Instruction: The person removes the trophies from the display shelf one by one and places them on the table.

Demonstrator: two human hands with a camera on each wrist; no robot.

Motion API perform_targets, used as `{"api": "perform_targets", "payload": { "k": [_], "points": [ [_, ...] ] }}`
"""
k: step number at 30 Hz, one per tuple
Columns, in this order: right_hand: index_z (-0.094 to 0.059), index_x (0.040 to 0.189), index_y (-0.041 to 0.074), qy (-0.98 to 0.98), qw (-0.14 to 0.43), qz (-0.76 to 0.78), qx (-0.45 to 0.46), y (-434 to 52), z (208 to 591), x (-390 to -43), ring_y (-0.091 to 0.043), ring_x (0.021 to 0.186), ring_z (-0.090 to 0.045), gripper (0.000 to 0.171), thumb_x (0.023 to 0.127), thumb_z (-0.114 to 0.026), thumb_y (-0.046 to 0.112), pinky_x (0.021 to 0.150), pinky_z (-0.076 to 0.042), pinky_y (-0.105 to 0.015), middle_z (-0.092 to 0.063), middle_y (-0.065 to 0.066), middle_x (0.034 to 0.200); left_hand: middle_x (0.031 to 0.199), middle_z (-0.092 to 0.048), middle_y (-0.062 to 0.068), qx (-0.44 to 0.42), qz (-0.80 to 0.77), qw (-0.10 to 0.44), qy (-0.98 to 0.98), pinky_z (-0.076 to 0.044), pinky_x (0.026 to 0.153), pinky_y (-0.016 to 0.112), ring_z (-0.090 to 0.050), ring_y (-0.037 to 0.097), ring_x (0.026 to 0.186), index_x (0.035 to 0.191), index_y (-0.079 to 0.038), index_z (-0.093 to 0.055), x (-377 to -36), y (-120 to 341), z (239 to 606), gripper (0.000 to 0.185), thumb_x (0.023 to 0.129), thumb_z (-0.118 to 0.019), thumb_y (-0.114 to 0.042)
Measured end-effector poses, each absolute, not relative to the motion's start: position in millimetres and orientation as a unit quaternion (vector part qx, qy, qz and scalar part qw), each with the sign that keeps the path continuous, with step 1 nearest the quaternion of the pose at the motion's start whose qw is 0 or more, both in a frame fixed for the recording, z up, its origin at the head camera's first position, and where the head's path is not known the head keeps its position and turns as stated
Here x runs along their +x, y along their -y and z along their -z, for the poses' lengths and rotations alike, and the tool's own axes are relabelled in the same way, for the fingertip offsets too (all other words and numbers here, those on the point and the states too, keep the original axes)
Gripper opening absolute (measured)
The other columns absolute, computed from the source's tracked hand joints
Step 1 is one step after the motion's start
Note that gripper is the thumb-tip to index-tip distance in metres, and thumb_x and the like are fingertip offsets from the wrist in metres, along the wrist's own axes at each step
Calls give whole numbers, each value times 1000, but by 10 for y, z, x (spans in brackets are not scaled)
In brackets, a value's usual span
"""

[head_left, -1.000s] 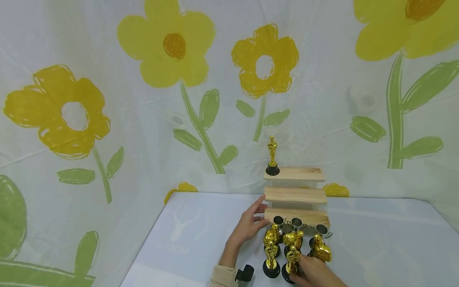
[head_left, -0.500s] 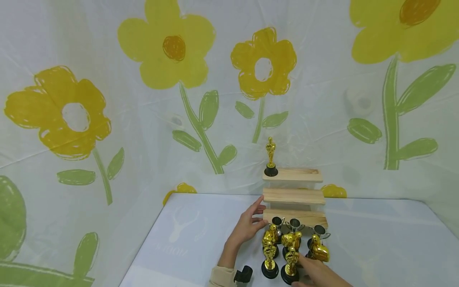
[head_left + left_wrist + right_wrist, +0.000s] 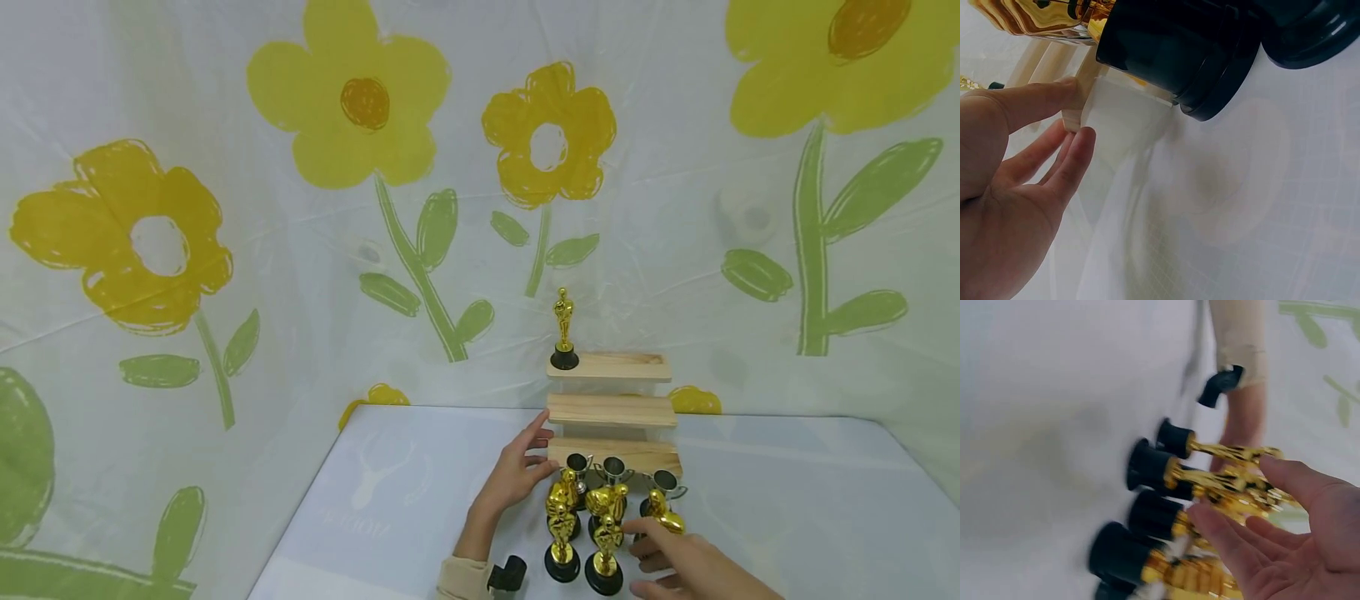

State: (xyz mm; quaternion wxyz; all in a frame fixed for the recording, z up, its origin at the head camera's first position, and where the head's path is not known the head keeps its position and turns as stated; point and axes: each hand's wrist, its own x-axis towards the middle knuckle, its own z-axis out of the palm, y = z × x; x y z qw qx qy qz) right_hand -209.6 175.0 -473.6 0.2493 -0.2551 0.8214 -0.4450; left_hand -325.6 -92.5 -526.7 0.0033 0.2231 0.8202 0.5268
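My left hand (image 3: pixel 508 477) holds the left end of a three-step wooden display stand (image 3: pixel 611 410), with thumb and fingertips on a plank's end (image 3: pixel 1087 78) in the left wrist view. Beside the front right gold figurine trophy (image 3: pixel 607 540), my right hand (image 3: pixel 693 560) has its fingers loosely spread, the index fingertip close to the figure. A matching figurine trophy (image 3: pixel 562 537) stands to its left. Behind these are rounded gold trophies (image 3: pixel 606 502) and, nearest the stand, silver cups (image 3: pixel 613 469). One gold figurine trophy (image 3: pixel 564 325) stands on the top step's left end.
A black wrist device (image 3: pixel 508 573) sits by the left sleeve (image 3: pixel 461 577). The white table (image 3: pixel 405 467) reaches back to a flower-printed curtain (image 3: pixel 300 275). In the left wrist view, black trophy bases (image 3: pixel 1179 53) hang large near the stand.
My right hand has let go of the front right figurine trophy and drawn off to the right, fingers opening. That trophy stays upright. The left hand keeps its hold on the stand.
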Motion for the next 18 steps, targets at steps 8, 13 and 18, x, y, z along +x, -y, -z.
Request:
{"api": "perform_targets", "payload": {
  "k": [8,13,18],
  "points": [
    [-58,120,11,-832,132,397,-364,-1864,4328,-2184,2,89,-68,26,98,-59,25,67,-59,-20,-73,-5,106,135,-57,13,223,-522,2,-823,-57,93,33,-59,30,120,155,-26,-27,-3326,961,5358,79,90,-71,-16],
    [-62,114,11,-845,112,397,-341,-1855,4082,-2274,-1,89,-69,25,97,-61,29,69,-59,-20,-71,-2,105,135,-57,15,227,-527,2,-819,-57,93,34,-59,31,120,156,-24,-28,-3321,963,5373,79,90,-71,-14],
    [-64,113,14,-850,66,391,-347,-1868,3901,-2352,-1,90,-69,22,97,-61,29,70,-60,-22,-71,2,102,135,-56,16,230,-532,1,-815,-57,94,38,-58,33,121,156,-23,-27,-3311,941,5360,79,90,-70,-13]
  ]
}}
